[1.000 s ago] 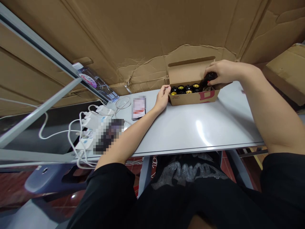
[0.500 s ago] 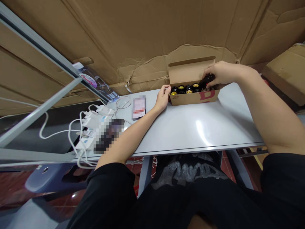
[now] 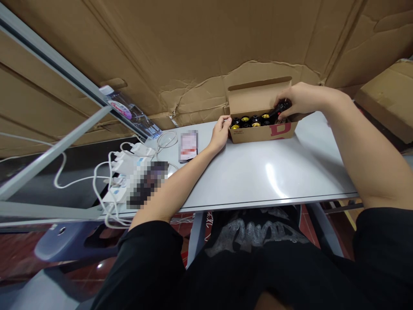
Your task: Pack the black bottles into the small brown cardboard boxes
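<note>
A long, open cardboard box (image 3: 251, 136) with a red print on its front stands at the back of the table. Inside it, several black pieces with gold threaded rings (image 3: 256, 123) sit in rows; they look like lamp holders. My left hand (image 3: 221, 132) is closed at the box's left end, its fingertips on the edge. Over the right end, my right hand (image 3: 296, 101) reaches in from above, fingers curled round a dark, shiny piece (image 3: 284, 104) that is tilted. My fingers partly cover this piece, and its lower part is inside the box.
A phone (image 3: 189, 145) lies left of the box. White power strips (image 3: 129, 165) with cables and a blurred dark device (image 3: 148, 185) are farther left. A water bottle (image 3: 130, 110) leans by the metal frame. Large cardboard (image 3: 200, 43) walls the back; another carton (image 3: 389, 101) stands right.
My right hand has barely shifted, and the dark piece in it sits a little differently at the box's right end. My left hand stays on the box.
</note>
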A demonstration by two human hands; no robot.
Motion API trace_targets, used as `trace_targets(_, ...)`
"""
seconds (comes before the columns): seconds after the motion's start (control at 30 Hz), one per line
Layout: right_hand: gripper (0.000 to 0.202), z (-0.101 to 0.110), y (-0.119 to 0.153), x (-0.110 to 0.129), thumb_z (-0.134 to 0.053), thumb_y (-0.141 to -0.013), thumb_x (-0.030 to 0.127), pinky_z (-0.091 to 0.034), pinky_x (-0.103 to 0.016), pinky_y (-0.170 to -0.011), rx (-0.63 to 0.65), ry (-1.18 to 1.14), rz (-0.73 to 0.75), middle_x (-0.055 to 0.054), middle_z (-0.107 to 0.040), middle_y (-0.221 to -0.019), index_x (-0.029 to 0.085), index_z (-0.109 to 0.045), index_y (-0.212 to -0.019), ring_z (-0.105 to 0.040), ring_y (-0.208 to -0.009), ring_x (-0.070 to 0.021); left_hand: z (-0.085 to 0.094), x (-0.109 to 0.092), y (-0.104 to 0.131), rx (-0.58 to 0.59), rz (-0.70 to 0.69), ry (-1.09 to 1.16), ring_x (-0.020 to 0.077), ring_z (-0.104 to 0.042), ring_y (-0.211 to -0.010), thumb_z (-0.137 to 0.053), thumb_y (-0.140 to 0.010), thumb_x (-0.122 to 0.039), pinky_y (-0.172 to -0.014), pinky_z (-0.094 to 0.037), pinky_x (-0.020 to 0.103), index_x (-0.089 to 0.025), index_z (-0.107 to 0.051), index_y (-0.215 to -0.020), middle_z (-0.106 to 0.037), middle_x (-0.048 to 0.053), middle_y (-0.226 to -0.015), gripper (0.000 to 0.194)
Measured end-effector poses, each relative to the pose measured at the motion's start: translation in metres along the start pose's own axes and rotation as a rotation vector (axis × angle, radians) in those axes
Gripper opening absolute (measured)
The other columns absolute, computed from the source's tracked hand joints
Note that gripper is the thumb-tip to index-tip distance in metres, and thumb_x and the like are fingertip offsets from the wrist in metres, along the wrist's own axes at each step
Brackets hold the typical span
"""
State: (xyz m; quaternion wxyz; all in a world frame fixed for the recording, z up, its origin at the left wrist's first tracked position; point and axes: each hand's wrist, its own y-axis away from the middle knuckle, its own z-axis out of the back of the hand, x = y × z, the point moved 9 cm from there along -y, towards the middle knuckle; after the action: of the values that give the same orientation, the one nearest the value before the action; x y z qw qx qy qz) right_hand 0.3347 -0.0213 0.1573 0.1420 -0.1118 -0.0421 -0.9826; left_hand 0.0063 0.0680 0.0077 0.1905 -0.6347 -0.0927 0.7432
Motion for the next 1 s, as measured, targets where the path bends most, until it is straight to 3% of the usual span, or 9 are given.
trace_targets(0.23,0.046,0.004,0.004,-0.007,-0.102,-0.103,0.074,-0.07,-0.063,-0.103,0.0,0.048,-0.061,-0.003,-0.094,-0.118,0.042,-0.091,-0.135,-0.083,-0.116,-0.0417,-0.001,-0.001,0.001,0.004,0.008,-0.014,0.0168,-0.06,-0.078,-0.068,-0.103,-0.114,-0.066,-0.047,0.031,-0.028,-0.072,-0.126,-0.064,-0.001,-0.093,0.089)
trace_targets(0.33,0.04,0.014,0.011,0.001,-0.101,-0.106,0.062,-0.068,-0.061,-0.098,-0.039,0.057,-0.077,-0.005,-0.093,-0.126,0.041,-0.087,-0.137,-0.084,-0.117,-0.0423,-0.001,-0.002,0.001,-0.001,0.009,-0.011,0.017,-0.06,-0.078,-0.07,-0.103,-0.114,-0.066,-0.046,0.031,-0.029,-0.072,-0.124,-0.064,-0.001,-0.093,0.088)
trace_targets(0.47,0.034,0.012,0.014,0.004,-0.1,-0.107,0.044,-0.062,-0.052,-0.083,-0.021,0.106,-0.145,-0.012,-0.091,-0.124,0.03,-0.084,-0.134,-0.083,-0.104,-0.0367,0.0,-0.002,0.001,-0.018,0.006,0.009,0.0181,-0.061,-0.079,-0.076,-0.108,-0.103,-0.067,-0.048,0.032,-0.027,-0.075,-0.123,-0.067,0.0,-0.093,0.077)
trace_targets(0.57,0.036,0.001,0.006,0.003,-0.1,-0.105,0.042,-0.063,-0.051,-0.086,0.008,0.082,-0.107,-0.01,-0.091,-0.121,0.029,-0.085,-0.135,-0.084,-0.107,-0.0371,0.0,-0.002,0.001,-0.014,0.001,0.017,0.0183,-0.063,-0.077,-0.076,-0.11,-0.101,-0.066,-0.048,0.031,-0.027,-0.076,-0.124,-0.067,0.0,-0.092,0.076)
trace_targets(0.77,0.044,-0.005,0.0,0.001,-0.102,-0.105,0.064,-0.066,-0.053,-0.099,-0.006,0.02,-0.014,-0.006,-0.093,-0.12,0.036,-0.086,-0.135,-0.082,-0.118,-0.0379,0.001,-0.001,0.001,-0.006,0.012,-0.003,0.0174,-0.062,-0.077,-0.075,-0.108,-0.106,-0.068,-0.049,0.031,-0.028,-0.077,-0.123,-0.066,-0.001,-0.089,0.079)
trace_targets(0.9,0.039,0.003,0.003,0.005,-0.101,-0.107,0.053,-0.064,-0.055,-0.105,-0.031,0.017,0.015,-0.01,-0.093,-0.125,0.032,-0.084,-0.135,-0.083,-0.124,-0.0408,0.001,0.0,0.0,-0.012,-0.018,0.003,0.0184,-0.063,-0.078,-0.074,-0.101,-0.114,-0.066,-0.048,0.031,-0.028,-0.078,-0.125,-0.068,0.0,-0.092,0.089)
trace_targets(1.0,0.036,0.001,-0.001,0.005,-0.1,-0.104,0.044,-0.064,-0.052,-0.096,-0.042,0.05,0.032,-0.006,-0.092,-0.123,0.035,-0.083,-0.134,-0.084,-0.117,-0.0397,0.001,0.001,-0.001,-0.012,-0.027,0.0,0.0183,-0.062,-0.079,-0.074,-0.102,-0.112,-0.068,-0.049,0.031,-0.027,-0.078,-0.124,-0.069,0.0,-0.093,0.087)
